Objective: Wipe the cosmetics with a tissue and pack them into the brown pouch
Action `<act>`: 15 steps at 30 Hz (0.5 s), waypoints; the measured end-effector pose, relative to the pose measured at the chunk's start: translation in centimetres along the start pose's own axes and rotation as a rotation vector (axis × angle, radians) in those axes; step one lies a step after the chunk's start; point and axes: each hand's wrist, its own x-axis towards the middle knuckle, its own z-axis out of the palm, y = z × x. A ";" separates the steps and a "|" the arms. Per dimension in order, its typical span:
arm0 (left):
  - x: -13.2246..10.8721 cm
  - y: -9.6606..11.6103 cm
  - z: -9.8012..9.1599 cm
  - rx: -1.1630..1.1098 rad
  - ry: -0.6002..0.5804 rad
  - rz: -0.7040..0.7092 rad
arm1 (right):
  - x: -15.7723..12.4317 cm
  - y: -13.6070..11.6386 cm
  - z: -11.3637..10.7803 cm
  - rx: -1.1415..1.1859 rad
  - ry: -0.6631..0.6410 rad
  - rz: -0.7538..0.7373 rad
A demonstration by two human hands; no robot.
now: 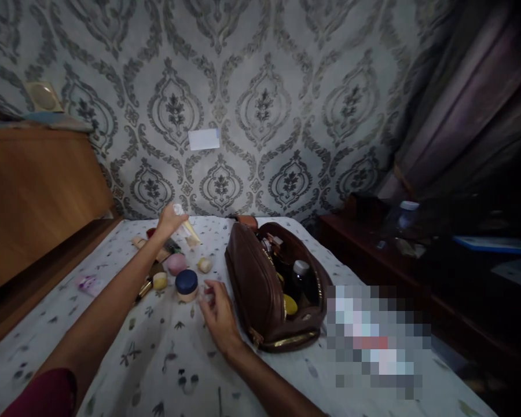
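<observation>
My left hand (169, 220) reaches far across the bed and is closed on a pale tube with a white cap (184, 227). My right hand (217, 313) hovers low over the sheet beside an open brown toiletry bag (256, 284), fingers curled around something small I cannot make out. Between my hands lie small cosmetics: a jar with a dark blue lid (186, 284), a pink round item (176, 263), a small cream jar (205, 264) and a yellowish jar (160, 281). Inside the bag stand a dark bottle with a grey cap (301, 277) and a yellow lid (290, 304).
The white floral bedsheet (156, 359) covers the bed. A wooden headboard (35, 197) rises at left. A dark wooden side table (373, 243) with a bottle (406, 215) stands at right, under a curtain (469, 116). A small pink packet (89, 284) lies at left.
</observation>
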 end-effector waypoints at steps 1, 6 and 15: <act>-0.7 0.6 -1.1 -0.045 -0.005 0.014 | 0.0 -0.4 -0.2 0.027 0.022 -0.002; -8.6 2.1 -4.4 -0.243 -0.189 0.044 | 0.1 -3.4 -0.5 0.277 -0.048 0.023; -19.9 0.1 -3.5 -0.295 -0.229 0.051 | -2.4 -4.3 0.6 0.343 -0.334 0.252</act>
